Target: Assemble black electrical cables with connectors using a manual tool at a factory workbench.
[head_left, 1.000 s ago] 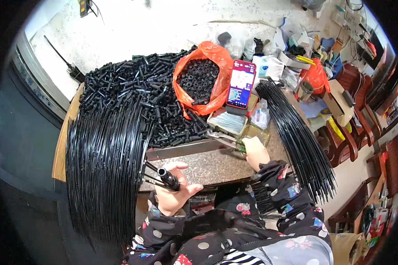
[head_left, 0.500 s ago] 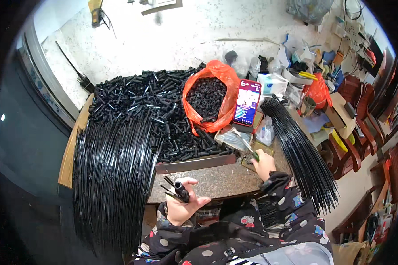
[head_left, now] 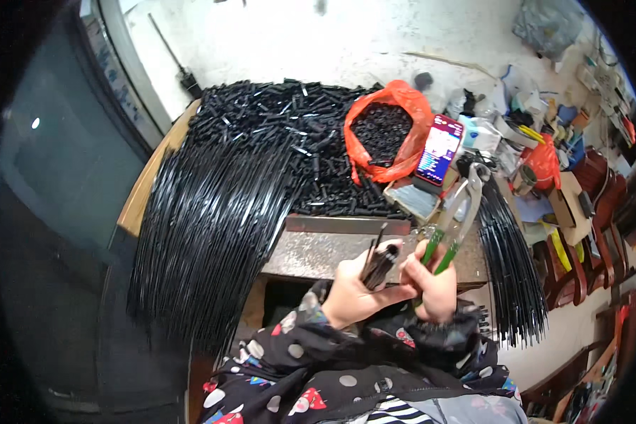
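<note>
My left hand [head_left: 352, 288], above the table's front edge, is closed around a black tubular piece with thin black rods [head_left: 381, 265] sticking up from it. Close beside it, my right hand [head_left: 437, 290] grips green-handled pliers [head_left: 473, 196], their metal head pointing up and away. The fingertips of both hands nearly meet; whether they touch is unclear. Beyond them lies a large heap of short black tubular pieces [head_left: 254, 116]. Long thin black rods [head_left: 208, 233] hang over the table's left front, and another bundle of black rods [head_left: 512, 272] lies at the right.
A metal strip [head_left: 348, 225] edges the heap on the stone-like tabletop [head_left: 307, 254]. An orange-red bag [head_left: 420, 106] of small black parts stands behind, beside a propped phone [head_left: 440, 148] and a tray of thin pieces [head_left: 415, 199]. Clutter and wooden chairs [head_left: 601, 247] stand right.
My right hand has lifted the pliers from beside the tray and brought them toward my left hand. My left hand has moved right with the black piece. The head view has shifted.
</note>
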{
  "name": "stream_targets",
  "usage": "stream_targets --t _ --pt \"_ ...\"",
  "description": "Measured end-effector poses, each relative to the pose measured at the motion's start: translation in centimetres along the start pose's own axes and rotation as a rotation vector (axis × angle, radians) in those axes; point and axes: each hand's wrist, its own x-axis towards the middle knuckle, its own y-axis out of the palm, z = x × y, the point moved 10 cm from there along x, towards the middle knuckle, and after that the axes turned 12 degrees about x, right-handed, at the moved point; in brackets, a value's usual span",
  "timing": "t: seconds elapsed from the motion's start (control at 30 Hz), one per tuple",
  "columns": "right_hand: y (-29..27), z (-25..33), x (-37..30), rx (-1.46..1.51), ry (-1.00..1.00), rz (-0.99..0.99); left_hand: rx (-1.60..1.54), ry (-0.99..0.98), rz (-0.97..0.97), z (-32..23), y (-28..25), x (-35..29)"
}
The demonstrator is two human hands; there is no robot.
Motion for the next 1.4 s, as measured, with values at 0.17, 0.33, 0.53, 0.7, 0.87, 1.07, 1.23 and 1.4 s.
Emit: stream_targets --t 0.17,0.33,0.53,0.7,0.87,1.07,1.23,1.4 --pt "1.4 -0.4 -2.5 0.050 -0.050 -0.063 -0.135 -0.016 0.011 -0.5 0.8 -1.6" --pt "1.6 -0.9 -2.9 0.093 -0.039 -0.070 -0.257 -0.035 0.020 -1.1 0.4 -2.1" --pt "2.6 0.1 -3.7 0.044 -0.135 -0.081 -0.102 0.008 -0.105 -0.1 -0.2 -3.0" --pt "4.8 2.2 -3.5 -0.278 -0.518 0.265 -0.264 0.077 0.112 0.6 0.9 -2.5" --pt "3.7 0.6 -2.3 -0.136 -0.182 0.188 -0.354 -0.050 0.383 -3.7 1.6 -1.8" --pt "0.0 -3.2 -6.8 -0.520 0.675 0.252 -0.481 0.054 -0.020 -0.1 -5.8 -1.6" --pt "2.9 -5.8 -8.8 -0.598 0.638 0.570 -0.040 -0.135 0.050 -0.3 -5.8 -1.7" --pt "4.4 -5.2 -10.0 -0.175 0.900 0.531 -0.045 -0.116 0.065 -0.5 -5.3 -2.2"
